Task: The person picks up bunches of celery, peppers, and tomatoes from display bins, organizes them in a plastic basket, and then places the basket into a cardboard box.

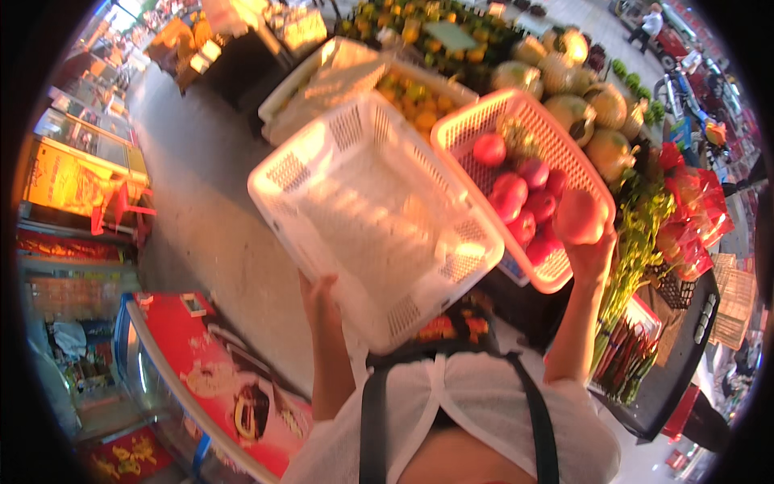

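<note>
A white plastic basket [369, 224] with perforated corners, nothing seen inside, is held tilted in front of my body. My left hand [320, 296] grips its near left edge. To its right lies a pink plastic basket [444, 136] holding several red round fruits [508, 193] and a small yellowish-green bunch at the far end. My right hand [589, 251] holds a large reddish round fruit [577, 218] over the right side of the pink basket. Part of that hand is hidden behind the fruit.
Behind the baskets are a crate of orange fruits [417, 103] and a heap of netted melons or similar produce [568, 109]. Leafy green stalks [629, 236] and red bags [695, 212] lie at the right. A red-topped freezer [224, 375] stands at the lower left, beside the floor [205, 218].
</note>
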A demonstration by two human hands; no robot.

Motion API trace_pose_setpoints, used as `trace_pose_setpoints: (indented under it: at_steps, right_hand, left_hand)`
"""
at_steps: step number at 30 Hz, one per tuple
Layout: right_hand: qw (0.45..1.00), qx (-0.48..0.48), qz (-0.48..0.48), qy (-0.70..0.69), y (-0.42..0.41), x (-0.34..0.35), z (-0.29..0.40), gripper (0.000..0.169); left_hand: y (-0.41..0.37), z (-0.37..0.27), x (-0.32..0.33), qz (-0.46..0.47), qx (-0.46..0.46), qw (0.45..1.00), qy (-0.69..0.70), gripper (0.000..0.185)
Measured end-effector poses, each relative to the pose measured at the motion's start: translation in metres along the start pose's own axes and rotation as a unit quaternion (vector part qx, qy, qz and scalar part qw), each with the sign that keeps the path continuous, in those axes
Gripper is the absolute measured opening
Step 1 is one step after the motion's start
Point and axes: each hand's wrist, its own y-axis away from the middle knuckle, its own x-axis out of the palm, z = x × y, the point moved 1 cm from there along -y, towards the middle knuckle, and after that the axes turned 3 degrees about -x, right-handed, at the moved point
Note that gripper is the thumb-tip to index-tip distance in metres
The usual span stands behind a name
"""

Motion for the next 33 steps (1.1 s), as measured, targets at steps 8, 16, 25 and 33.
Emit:
trace_pose_setpoints:
  at_steps: [8,16,25,33]
  right_hand:
    - [0.713,-0.019,0.344,0.611,-0.009,0.114,-0.109,0.064]
    - [0.244,0.050,0.519,0.818,-0.055,0.052,-0.225,0.054]
    - [0.256,-0.014,0.478,0.840,-0.080,-0.009,-0.290,0.025]
    - [0.252,0.011,0.521,0.816,-0.084,0.017,-0.202,0.024]
  left_hand:
    - [0.003,0.009,0.000,0.025,-0.007,1.000,-0.007,0.065]
    - [-0.001,0.013,0.017,0.017,-0.001,1.000,-0.014,0.077]
    - [-0.004,0.023,0.033,0.017,0.055,0.997,-0.054,0.080]
    - [-0.010,0.040,0.031,0.019,0.059,0.997,-0.048,0.078]
